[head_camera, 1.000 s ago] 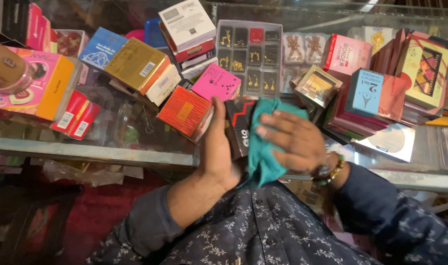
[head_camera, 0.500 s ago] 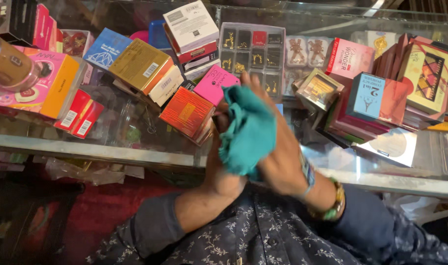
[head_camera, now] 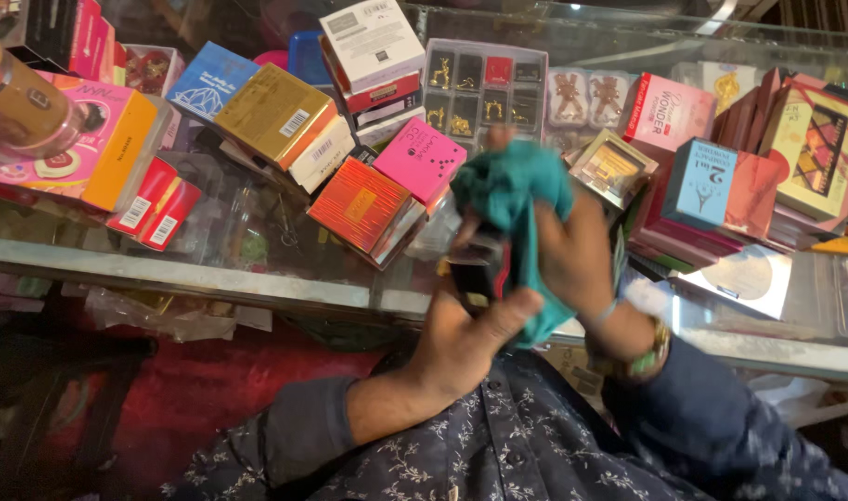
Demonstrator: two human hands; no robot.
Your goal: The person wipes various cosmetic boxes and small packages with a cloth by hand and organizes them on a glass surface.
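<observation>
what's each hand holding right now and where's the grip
The left hand holds a small dark box by its lower end, thumb across the front. The right hand grips a teal cloth, bunched over the box's top.

My right hand (head_camera: 582, 264) is motion-blurred, its fingers mostly hidden behind the teal cloth (head_camera: 515, 190). The cloth and my left hand (head_camera: 470, 339) cover most of the small dark box (head_camera: 478, 269). The brown bottle (head_camera: 20, 107) is cut off at the left edge.
</observation>
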